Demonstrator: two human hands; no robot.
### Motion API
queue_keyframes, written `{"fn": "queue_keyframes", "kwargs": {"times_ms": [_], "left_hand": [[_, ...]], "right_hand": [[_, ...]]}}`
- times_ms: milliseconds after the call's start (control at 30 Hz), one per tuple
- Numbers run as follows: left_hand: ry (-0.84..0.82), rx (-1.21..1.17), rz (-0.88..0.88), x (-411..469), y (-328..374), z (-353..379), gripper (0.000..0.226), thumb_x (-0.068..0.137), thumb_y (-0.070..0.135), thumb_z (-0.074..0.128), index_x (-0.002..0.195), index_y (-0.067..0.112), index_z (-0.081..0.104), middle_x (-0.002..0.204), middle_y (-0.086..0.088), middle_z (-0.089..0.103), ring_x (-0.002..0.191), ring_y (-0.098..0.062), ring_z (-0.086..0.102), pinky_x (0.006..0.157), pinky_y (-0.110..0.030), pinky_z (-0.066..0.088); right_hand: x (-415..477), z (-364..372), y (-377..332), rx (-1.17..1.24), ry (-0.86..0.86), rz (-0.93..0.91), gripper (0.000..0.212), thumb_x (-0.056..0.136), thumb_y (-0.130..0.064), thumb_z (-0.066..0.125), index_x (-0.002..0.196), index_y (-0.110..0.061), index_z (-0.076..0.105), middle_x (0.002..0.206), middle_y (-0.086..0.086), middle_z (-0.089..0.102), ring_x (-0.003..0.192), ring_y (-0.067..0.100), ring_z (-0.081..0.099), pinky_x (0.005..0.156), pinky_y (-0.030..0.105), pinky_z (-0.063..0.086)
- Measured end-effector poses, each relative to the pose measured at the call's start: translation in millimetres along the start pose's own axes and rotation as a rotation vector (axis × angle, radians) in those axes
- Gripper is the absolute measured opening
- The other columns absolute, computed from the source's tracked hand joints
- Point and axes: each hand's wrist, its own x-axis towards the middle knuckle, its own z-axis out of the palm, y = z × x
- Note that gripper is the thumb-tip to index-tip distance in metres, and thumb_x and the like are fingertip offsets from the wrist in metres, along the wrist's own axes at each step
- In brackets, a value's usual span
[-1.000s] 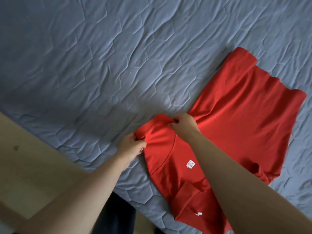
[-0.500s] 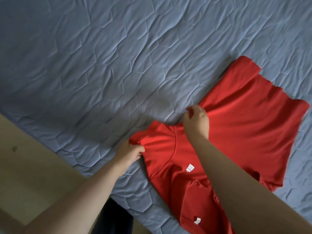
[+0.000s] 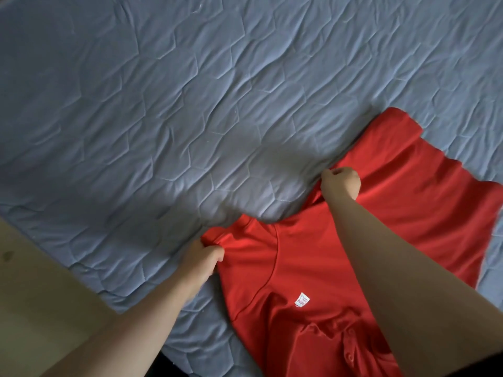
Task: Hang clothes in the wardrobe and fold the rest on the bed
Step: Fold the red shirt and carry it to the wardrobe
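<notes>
The right hand [image 3: 341,185] has slid up the edge of the red shirt [image 3: 299,262], away from the left hand [image 3: 204,258]; both hands pinch that edge with curled fingers; the shirt lies at the lower right on the blue bed [image 3: 163,118].

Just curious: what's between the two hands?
Slack edge of the red shirt, pinched by left hand and right hand, over the blue cover; head view.

The shirt [image 3: 313,262] lies on the bed [image 3: 163,118] along its near edge, toward the right. The left hand [image 3: 202,258] grips the shirt's sleeve end by that edge. The right hand [image 3: 341,183] pinches the shirt's side farther in.
</notes>
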Motion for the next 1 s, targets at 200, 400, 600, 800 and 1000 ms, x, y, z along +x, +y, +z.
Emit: {"fn": "queue_keyframes", "kwargs": {"times_ms": [200,400,600,800,1000], "left_hand": [[-0.047,-0.142,-0.036,1.9,-8.4,-0.7,0.018,0.068,-0.001,0.053,0.065,0.016,0.049,0.058,-0.004,0.047,0.05,-0.011,0.046,0.05,-0.021,0.043],[-0.199,-0.249,-0.015,-17.0,-7.8,6.8,0.02,0.075,0.006,0.076,0.091,0.015,0.069,0.088,-0.006,0.074,0.081,-0.018,0.07,0.07,-0.03,0.057],[-0.002,0.036,0.338,-48.7,-1.9,21.3,0.022,0.075,-0.008,0.07,0.082,0.012,0.065,0.074,-0.002,0.066,0.067,-0.003,0.059,0.065,-0.013,0.045],[-0.054,0.395,0.711,-87.8,-3.0,68.2,0.037,0.074,0.007,0.073,0.092,0.035,0.059,0.074,0.015,0.067,0.068,0.003,0.062,0.065,-0.014,0.046],[-0.439,0.899,0.868,-98.9,-34.6,111.4,0.039,0.088,0.015,0.061,0.127,0.02,0.059,0.135,0.009,0.055,0.111,-0.008,0.06,0.095,-0.017,0.044]], "right_hand": [[1.6,8.7,-4.6,0.209,-0.192,-0.004,0.025,0.09,-0.019,0.056,0.108,-0.002,0.057,0.103,0.015,0.066,0.101,0.034,0.063,0.094,0.04,0.048],[-55.8,-14.3,4.6,0.087,-0.069,-0.356,0.013,0.084,-0.007,0.058,0.094,-0.001,0.065,0.086,0.016,0.069,0.084,0.033,0.062,0.076,0.031,0.04],[-106.8,-33.0,37.9,0.251,-0.447,0.097,0.016,0.089,-0.011,0.056,0.077,-0.005,0.065,0.062,0.008,0.063,0.051,0.019,0.06,0.065,0.045,0.057],[-113.1,-84.7,111.7,0.26,-0.287,0.208,0.015,0.089,-0.01,0.055,0.077,-0.009,0.065,0.063,0.005,0.065,0.057,0.019,0.062,0.075,0.049,0.057],[-134.7,-136.4,203.8,0.203,-0.156,0.226,0.011,0.088,-0.011,0.057,0.085,-0.014,0.067,0.076,0.01,0.07,0.079,0.032,0.068,0.081,0.048,0.053]]}}
